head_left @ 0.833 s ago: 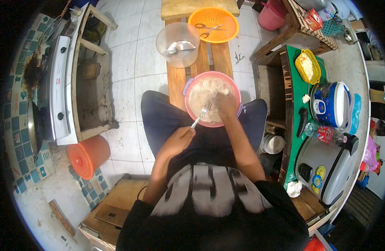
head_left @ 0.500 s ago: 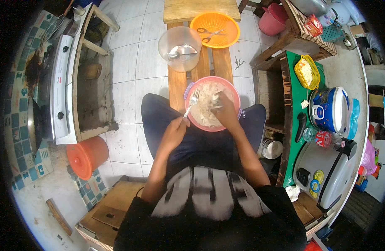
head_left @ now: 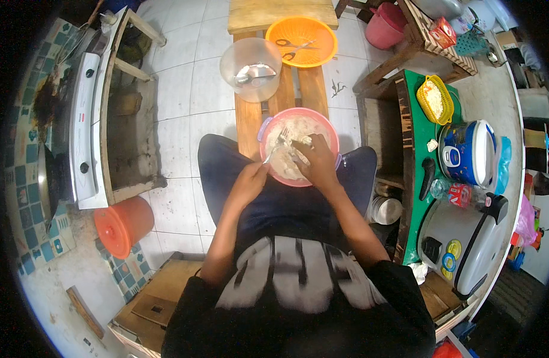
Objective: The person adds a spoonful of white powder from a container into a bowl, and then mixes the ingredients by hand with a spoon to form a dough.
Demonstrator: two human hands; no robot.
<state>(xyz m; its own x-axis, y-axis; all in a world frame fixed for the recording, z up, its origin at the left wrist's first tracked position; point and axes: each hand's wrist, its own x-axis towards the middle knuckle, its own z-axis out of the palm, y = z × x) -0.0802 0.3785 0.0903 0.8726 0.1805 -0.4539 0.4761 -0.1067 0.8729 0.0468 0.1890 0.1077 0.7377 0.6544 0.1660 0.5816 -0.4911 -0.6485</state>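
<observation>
On the slatted wooden bench between my knees stands a pink bowl (head_left: 315,112) with purple handles. It holds pale, loose flour (head_left: 295,124) with some whitish lumps in it. My left hand (head_left: 250,184) is closed round the handle of a metal fork (head_left: 278,148), whose tines point down into the flour at the bowl's left side. My right hand (head_left: 320,162) reaches over the bowl's right rim. Its fingers are bent and dusted white, close to the fork's tines. A pale, flour-coated bit shows by the fingers; what exactly they grip is too small to tell.
Beyond the bowl are a translucent tub (head_left: 250,53) with a metal utensil inside and an orange basket (head_left: 322,40) holding scissors (head_left: 295,45). At right, a green-topped shelf carries a yellow basket (head_left: 431,110) of pale food and a rice cooker (head_left: 465,154). A stove (head_left: 86,128) stands left.
My right hand has moved left and down within the bowl, its fingers now beside the fork. The fork stays in my left hand, its tines shifted slightly to the right over the flour.
</observation>
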